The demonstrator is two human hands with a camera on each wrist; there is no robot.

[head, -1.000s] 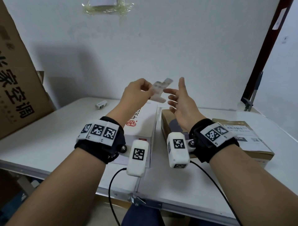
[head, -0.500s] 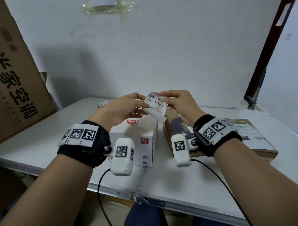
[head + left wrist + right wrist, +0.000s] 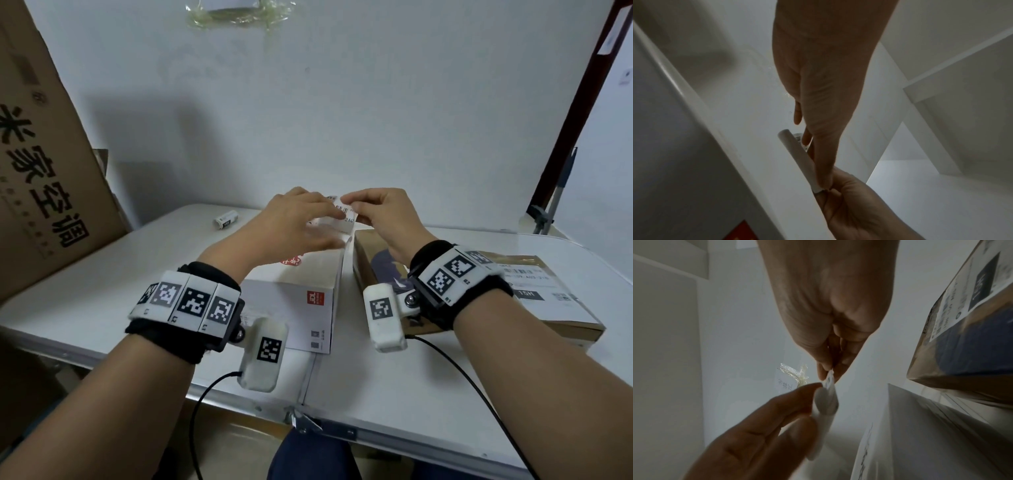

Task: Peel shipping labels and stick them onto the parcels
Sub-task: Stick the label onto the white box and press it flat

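Nearest the person, both forearms reach forward over the table, wrists raised, hands meeting just above the far end of the white parcel. The left hand comes in from the left with its back up; its thumb and fingers are curled onto the left edge of the shipping label, and the lower fingers look blurred, so their exact lie is unclear. The right hand comes in from the right, fingers bent, pinching the label's right edge between thumb and forefinger. The label therefore sits directly between the two sets of fingertips, barcode face up towards the head camera, its long axis running roughly hand to hand. In the left wrist view it curls into a roll at one end, likely backing paper coming away. The white parcel lies right beneath the left hand; the brown parcel, already labelled, lies under and right of the right wrist. Judging from this, the left hand is the nearer to press the label down
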